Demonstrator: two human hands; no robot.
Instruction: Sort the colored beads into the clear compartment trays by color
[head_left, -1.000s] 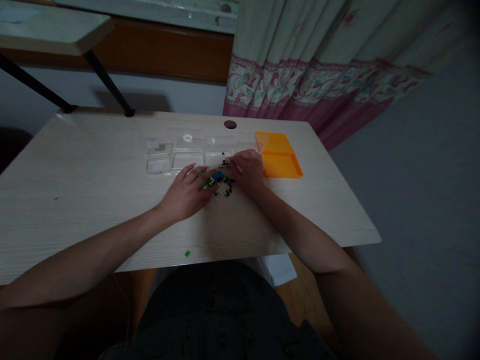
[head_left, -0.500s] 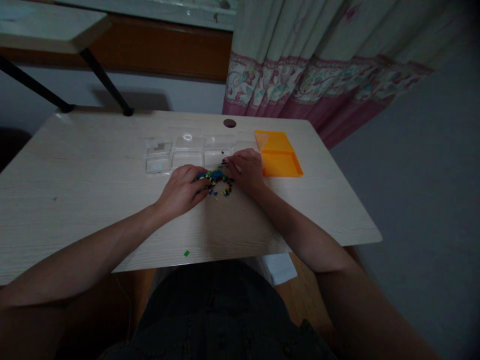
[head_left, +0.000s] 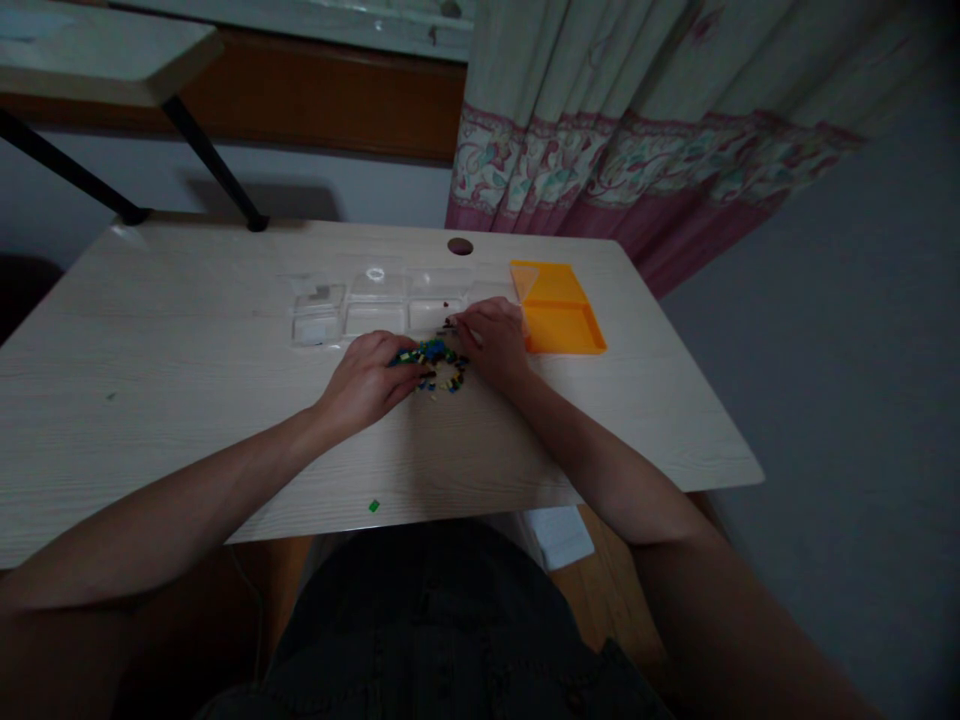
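Multicoloured bricks, left hand touching, right hand (adjacent)

On the table a pile of small bricks lies near the middle, between the left hand and the right hand, and touches both. Just behind the pile is a compartment box. To the right of this box lies a flat tray. 1 loose piece lies alone near the front edge.
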